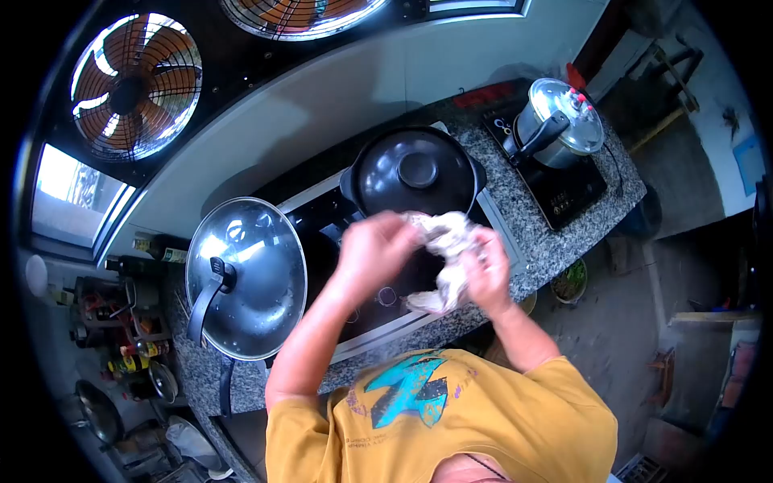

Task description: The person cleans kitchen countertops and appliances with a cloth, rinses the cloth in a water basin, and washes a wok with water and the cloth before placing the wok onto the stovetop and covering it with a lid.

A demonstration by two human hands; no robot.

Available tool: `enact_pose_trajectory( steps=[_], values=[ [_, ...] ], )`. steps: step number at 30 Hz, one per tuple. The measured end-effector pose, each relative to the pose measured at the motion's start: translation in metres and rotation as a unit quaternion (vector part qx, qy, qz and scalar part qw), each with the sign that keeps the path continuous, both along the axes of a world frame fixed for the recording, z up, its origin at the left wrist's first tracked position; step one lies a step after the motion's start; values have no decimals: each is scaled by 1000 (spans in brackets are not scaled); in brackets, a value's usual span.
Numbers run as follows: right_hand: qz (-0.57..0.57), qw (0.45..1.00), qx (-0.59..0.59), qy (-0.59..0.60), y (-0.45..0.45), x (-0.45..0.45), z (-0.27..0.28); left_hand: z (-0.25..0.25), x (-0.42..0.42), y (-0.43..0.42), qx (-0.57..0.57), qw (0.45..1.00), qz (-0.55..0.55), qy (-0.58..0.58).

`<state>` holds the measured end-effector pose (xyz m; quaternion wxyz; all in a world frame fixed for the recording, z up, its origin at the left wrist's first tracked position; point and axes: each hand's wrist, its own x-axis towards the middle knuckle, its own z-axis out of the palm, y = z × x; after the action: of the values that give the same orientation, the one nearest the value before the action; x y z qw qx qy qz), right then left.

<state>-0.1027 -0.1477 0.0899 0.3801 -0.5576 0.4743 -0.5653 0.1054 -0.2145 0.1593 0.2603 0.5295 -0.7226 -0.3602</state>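
A crumpled whitish cloth with darker patches hangs between my two hands over the front of the cooktop. My right hand is closed round its right side. My left hand is slightly blurred, its fingers closed on the cloth's upper left end. Just beyond them, a black lidded pot sits on the cooktop. To the left of my left hand is a wok with a glass lid, which has an upright black handle.
A silver pressure cooker stands on a black portable hob at the right of the granite counter. Bottles and a rack of jars line the left. A fan is set above.
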Motion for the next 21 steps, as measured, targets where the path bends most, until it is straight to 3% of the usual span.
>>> enact_pose_trajectory(
  steps=[1, 3, 5, 7, 9, 13, 14, 18, 19, 21],
  values=[
    [-29, 999, -3, -30, -12, -11, -1, 2, 5, -18, -68, 994, 42, -76],
    [-56, 995, -77, 23, -42, -20, 33, -25, 9, -49, -294, 943, 66, -140],
    [-35, 989, -122, 73, -79, -18, 35, -51, -1, -76, -270, 955, 24, -117],
    [-2, 955, -162, 247, -117, -2, 49, -66, -8, -84, -270, 956, 4, -113],
    [-12, 869, -234, 436, -144, 16, 24, -74, -11, -90, -294, 947, 1, -130],
    [76, 890, -166, 418, -177, 15, 7, -79, -12, -83, -289, 949, 17, -124],
    [98, 914, -172, 353, -183, 11, 19, -80, -13, -81, -284, 950, 24, -128],
    [102, 914, -152, 363, -204, 1, 42, -80, -15, -78, -270, 951, 46, -143],
    [87, 917, -76, 382, -201, -4, 51, -80, -16, -77, -266, 951, 51, -146],
    [-33, 910, -109, 398, -215, -31, -18, -81, -19, -77, -277, 947, 59, -150]
  ],
)
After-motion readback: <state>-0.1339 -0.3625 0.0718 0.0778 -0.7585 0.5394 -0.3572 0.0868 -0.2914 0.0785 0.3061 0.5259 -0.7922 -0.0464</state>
